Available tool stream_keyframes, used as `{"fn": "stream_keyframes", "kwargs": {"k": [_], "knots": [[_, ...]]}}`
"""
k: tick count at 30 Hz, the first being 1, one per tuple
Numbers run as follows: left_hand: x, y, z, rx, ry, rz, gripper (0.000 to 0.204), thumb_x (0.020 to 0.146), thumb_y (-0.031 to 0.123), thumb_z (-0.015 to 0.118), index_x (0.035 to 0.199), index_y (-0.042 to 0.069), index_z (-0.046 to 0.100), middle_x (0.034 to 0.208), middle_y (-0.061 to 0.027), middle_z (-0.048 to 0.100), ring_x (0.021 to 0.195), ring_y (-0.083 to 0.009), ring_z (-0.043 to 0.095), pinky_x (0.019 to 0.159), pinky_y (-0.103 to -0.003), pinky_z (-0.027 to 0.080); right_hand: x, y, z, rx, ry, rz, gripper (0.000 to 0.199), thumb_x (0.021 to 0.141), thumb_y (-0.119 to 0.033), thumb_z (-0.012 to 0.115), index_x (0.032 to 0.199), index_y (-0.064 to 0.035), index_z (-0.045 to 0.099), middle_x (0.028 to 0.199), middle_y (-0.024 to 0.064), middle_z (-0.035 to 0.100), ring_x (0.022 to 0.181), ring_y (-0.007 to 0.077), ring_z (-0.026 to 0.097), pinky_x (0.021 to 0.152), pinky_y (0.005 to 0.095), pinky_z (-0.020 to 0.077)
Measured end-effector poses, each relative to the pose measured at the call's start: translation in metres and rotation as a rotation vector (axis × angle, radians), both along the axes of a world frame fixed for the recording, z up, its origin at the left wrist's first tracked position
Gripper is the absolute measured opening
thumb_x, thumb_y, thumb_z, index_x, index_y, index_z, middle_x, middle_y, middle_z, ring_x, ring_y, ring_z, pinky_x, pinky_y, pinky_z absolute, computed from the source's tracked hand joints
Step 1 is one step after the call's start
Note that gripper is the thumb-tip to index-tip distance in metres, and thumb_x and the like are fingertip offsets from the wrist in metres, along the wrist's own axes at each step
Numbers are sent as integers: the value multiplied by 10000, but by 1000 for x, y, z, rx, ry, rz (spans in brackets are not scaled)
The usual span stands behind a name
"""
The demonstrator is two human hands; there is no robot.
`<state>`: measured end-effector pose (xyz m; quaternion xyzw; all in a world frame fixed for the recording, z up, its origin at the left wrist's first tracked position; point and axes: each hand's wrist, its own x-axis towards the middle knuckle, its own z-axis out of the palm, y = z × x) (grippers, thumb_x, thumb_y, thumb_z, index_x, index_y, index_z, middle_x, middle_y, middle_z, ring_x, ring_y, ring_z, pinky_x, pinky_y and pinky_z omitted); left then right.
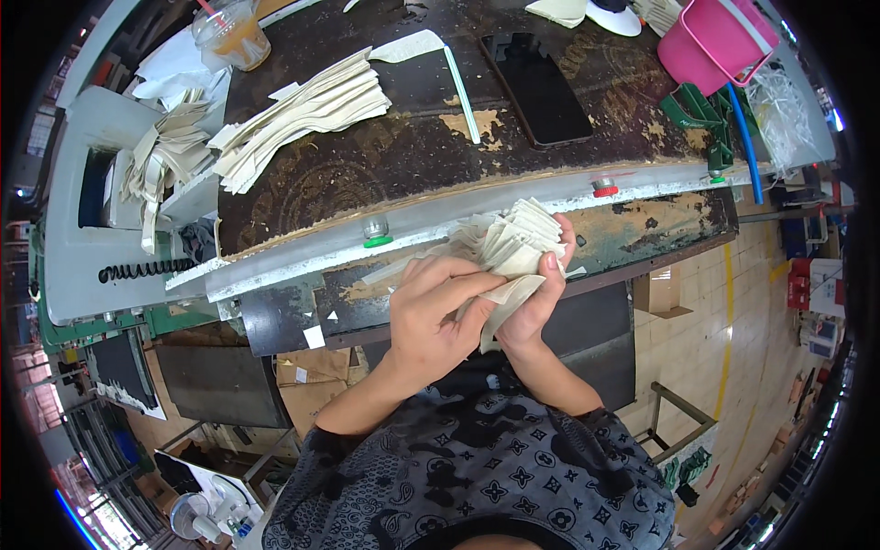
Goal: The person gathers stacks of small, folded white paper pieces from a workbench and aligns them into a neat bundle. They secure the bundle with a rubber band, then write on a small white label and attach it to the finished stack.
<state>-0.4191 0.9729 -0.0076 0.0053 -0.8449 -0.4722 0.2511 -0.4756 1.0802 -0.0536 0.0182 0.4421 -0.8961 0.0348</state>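
On your table (pixel 422 151), left to right: one fanned stack of cream strips (pixel 307 110), lying flat; your left hand (pixel 435 316), grip pinched on a folded strip (pixel 515 295), seemingly by thumb and forefinger, the tips being partly hidden. Then, at the table's near edge: one bundle of cream pieces (pixel 522 232), held up in your right hand (pixel 539 307), grip curled closed round it; beyond, one dark phone (pixel 543 92) and one pink bucket (pixel 701 50).
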Motion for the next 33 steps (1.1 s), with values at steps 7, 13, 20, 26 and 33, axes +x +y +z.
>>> {"fn": "stream_keyframes", "kwargs": {"k": [7,13,20,26,33], "knots": [[1,0,6,219,-68,-1,176,730,-9,876,875,-7,776,844,-101,732,751,-165,700,678,-284,544,-1,7,-13,62,269,16,1007,861,-588,747,1506,-44,197,1345,205,473,1160,282,588,976,412,506],[7,-8,0,263,-10,-76,318,710,52,911,982,-10,758,961,-133,735,817,-183,704,717,-295,544,1,10,-11,143,343,136,1330,647,-480,978,1560,-12,131,1375,162,466,1231,260,569,1036,397,486],[5,-9,-1,93,-104,-317,967,898,225,698,1599,-102,118,1650,-314,226,1540,-424,254,1235,-483,230,2,19,3,94,255,330,1277,732,-403,922,1595,27,85,1410,176,473,1262,257,554,1067,391,464],[9,-8,-5,67,-129,-430,1084,889,266,670,1601,-91,-66,1678,-339,-12,1577,-454,11,1266,-511,63,5,22,2,223,444,423,1114,809,-312,864,1577,40,137,1457,186,447,1342,266,483,1125,398,397],[5,-30,1,38,-42,-446,1103,843,363,719,1614,-81,68,1684,-318,61,1569,-475,51,1262,-550,74,1,31,6,-54,2,557,976,816,-229,852,1548,16,254,1434,186,514,1317,295,548,1110,427,445]]}}
